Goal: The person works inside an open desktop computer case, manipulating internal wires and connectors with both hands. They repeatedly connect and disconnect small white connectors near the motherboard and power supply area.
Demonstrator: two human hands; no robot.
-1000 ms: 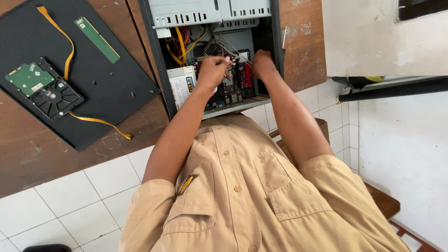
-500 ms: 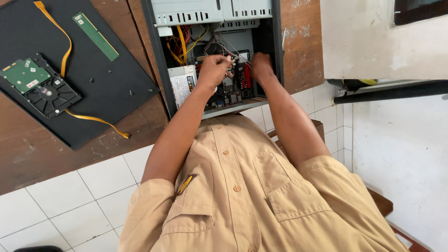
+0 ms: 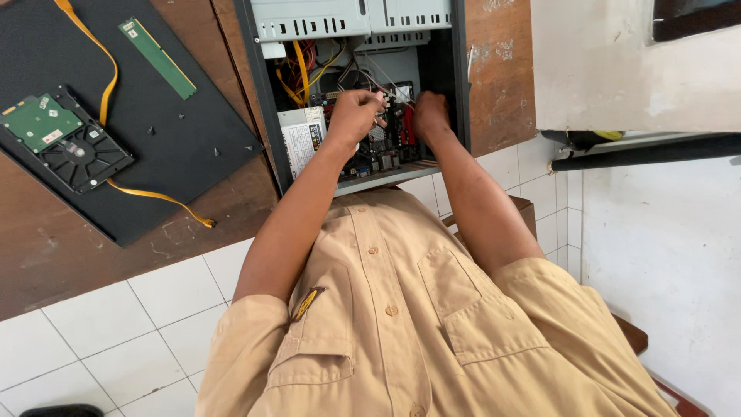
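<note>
Head view — left hand (image 3: 353, 116) grip pinching thin wires (image 3: 384, 85), right hand (image 3: 429, 114) grip unclear — inside computer case (image 3: 262, 93).

Both hands reached into an open computer case (image 3: 262, 100) lying on the wooden tabletop (image 3: 85, 255). The left hand (image 3: 353, 116) was closed in a grip on thin wires (image 3: 380, 81), while the right hand (image 3: 429, 114) pressed against the board beside a red part (image 3: 407, 127). On a black panel (image 3: 177, 131) to the left lay a hard drive (image 3: 65, 143), a green memory stick (image 3: 157, 59) and a yellow ribbon cable (image 3: 104, 73).
</note>
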